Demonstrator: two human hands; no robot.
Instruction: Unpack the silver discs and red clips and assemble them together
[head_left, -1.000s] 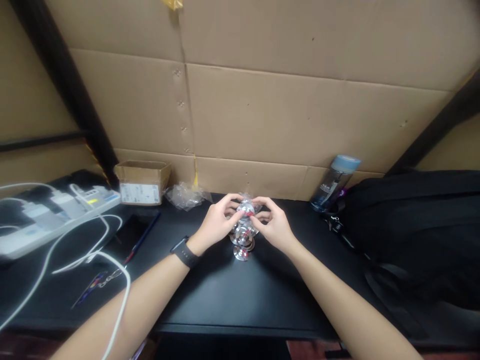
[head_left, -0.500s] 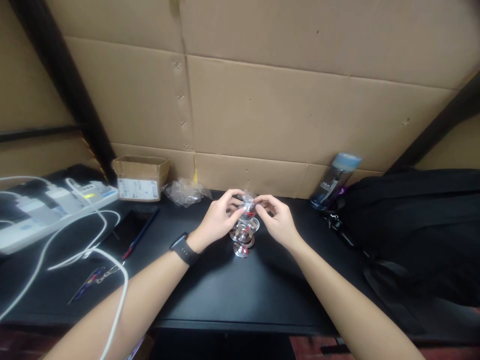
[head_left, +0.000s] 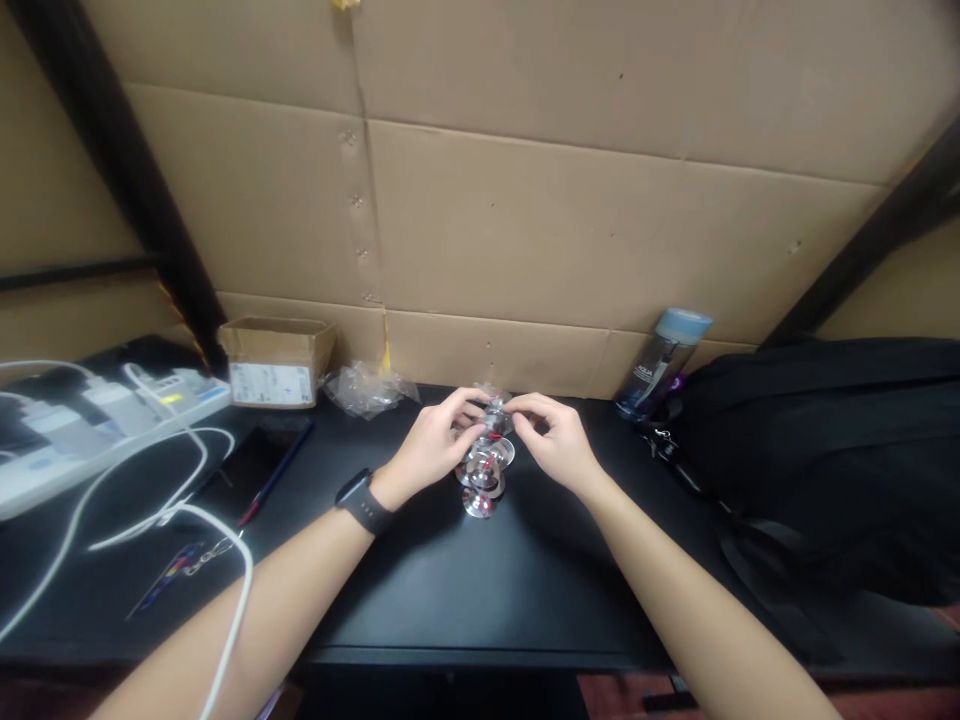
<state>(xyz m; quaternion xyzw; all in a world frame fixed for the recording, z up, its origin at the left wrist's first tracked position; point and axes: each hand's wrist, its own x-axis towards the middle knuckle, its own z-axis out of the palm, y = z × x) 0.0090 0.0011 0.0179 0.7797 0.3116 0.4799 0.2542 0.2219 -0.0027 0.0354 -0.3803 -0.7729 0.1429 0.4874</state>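
Observation:
My left hand (head_left: pixel 435 440), with a dark watch (head_left: pixel 365 500) on its wrist, is closed on a shiny round metal piece (head_left: pixel 495 424) with a red spot on it. From the other side, the thumb and fingertips of my right hand (head_left: pixel 556 440) pinch the same piece. Some clear plastic film (head_left: pixel 491 392) shows just behind the fingers. Right below the hands, several similar shiny metal discs (head_left: pixel 482 470) overlap on the black table (head_left: pixel 480 600). Their exact kind is too small to make out.
To the left are a white power strip (head_left: pixel 120 420) with cables, a phone-like dark slab (head_left: pixel 259 460), a keychain (head_left: pixel 172 575) and a small cardboard box (head_left: pixel 274 365). Crumpled plastic bags (head_left: pixel 367 388) lie beside the box. On the right stand a bottle (head_left: pixel 664 360) and a black backpack (head_left: pixel 825 460).
The held metal piece has tilted slightly between my fingers, and both hands keep their grip. The whole view has shifted a little; the pile of discs looks the same.

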